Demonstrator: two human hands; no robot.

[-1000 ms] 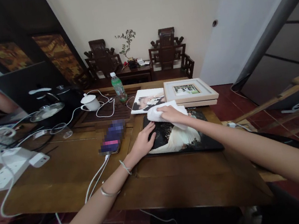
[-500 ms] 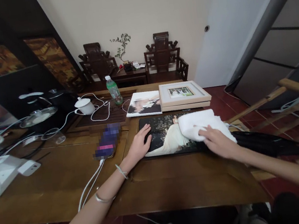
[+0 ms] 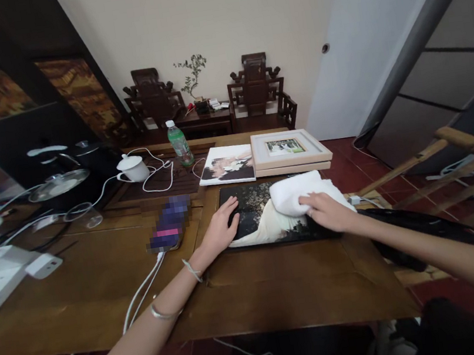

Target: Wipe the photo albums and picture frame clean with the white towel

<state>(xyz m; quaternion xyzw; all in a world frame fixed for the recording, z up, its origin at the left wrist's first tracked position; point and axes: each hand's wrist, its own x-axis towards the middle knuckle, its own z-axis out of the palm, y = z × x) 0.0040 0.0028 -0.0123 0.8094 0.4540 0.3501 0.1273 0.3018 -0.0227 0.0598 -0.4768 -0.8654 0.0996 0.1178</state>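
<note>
My right grip is clenched on a bunched white cloth. The cloth lies under and just ahead of its fingers, pressed onto a glossy dark photo panel. The panel lies flat on the wooden bench and reaches from under this grip across to my left grip. My left grip is released, palm down, fingers spread flat on the panel's left end and pointing away from me. Between the two grips the picture's pale figure shows uncovered.

Just beyond the right grip a light wooden framed picture sits stacked on another frame. Beyond the left grip lies a white-edged photo print. Just outside the left grip a phone rests on the bench, with a white cable running back beside my forearm. Farther beyond that grip stand a green bottle and a white lidded cup.
</note>
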